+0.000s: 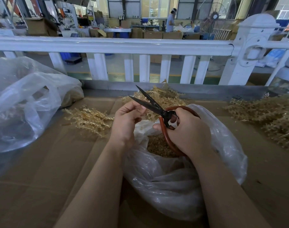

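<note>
The clear plastic bag (181, 186) already holds many cut yellowish pieces (158, 147); above its mouth the right hand (188, 130) grips the open scissors (150, 102), the left hand (129, 119) fingers pinch a hardly visible small part (146, 111), and piles of uncut sprue branches (89, 119) wait beside it.

One pair of scissors (154, 106) shows, with two blades. There are two hands: a left hand (127, 119) and a right hand (189, 132). Two clear bags lie on the desk (58, 178): a left bag (25, 99) and a near bag (181, 178). Tan sprigs make three heaps: a left heap (89, 117), a middle heap (163, 96) and a right heap (268, 116). Far off stand one person (171, 22) and one fan (218, 9).
</note>
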A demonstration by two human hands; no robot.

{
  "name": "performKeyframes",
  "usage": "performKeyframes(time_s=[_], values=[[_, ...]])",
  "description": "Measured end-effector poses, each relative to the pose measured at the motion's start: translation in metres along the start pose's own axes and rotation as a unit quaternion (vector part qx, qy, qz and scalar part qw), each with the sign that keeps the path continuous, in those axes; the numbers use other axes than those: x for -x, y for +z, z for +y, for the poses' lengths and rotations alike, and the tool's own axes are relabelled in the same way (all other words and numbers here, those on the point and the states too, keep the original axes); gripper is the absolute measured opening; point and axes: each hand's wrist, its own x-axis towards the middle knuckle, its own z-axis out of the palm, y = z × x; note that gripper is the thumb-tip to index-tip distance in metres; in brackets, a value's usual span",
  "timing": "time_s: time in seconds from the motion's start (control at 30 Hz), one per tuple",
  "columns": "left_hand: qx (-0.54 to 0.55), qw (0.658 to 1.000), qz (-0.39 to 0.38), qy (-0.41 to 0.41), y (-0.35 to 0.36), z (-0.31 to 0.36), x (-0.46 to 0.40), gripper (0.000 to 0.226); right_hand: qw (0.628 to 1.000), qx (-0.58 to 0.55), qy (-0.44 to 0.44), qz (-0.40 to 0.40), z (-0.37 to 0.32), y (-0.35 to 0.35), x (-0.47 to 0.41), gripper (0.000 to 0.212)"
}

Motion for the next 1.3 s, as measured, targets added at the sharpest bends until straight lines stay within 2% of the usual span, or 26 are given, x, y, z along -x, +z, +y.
performKeyframes(time_s=[0.23, 0.43, 0.73, 0.97, 1.3], values=[[0.002, 1.0, -0.009, -0.013, -0.0012, 0.0003, -0.0012, 0.019, 1.0, -0.009, 0.001, 0.002, -0.0027, -0.0003, 0.0001, 0.057], [0.017, 0.999, -0.02, -0.024, -0.0013, 0.0028, 0.0004, 0.014, 1.0, -0.01, 0.0, 0.004, -0.0038, -0.001, 0.0008, 0.075], [0.026, 0.999, -0.016, -0.029, -0.0022, 0.0035, 0.0008, 0.008, 1.0, -0.024, -0.012, 0.004, -0.0032, 0.0006, 0.0017, 0.083], [-0.007, 1.0, -0.008, -0.012, -0.0031, 0.0014, -0.0002, 0.016, 0.999, -0.033, -0.005, -0.002, -0.0039, -0.0002, 0.001, 0.087], [0.024, 0.999, 0.003, 0.022, -0.0041, 0.0031, -0.0006, 0.012, 0.999, -0.037, -0.017, 0.006, -0.0028, -0.0003, 0.0023, 0.073]])
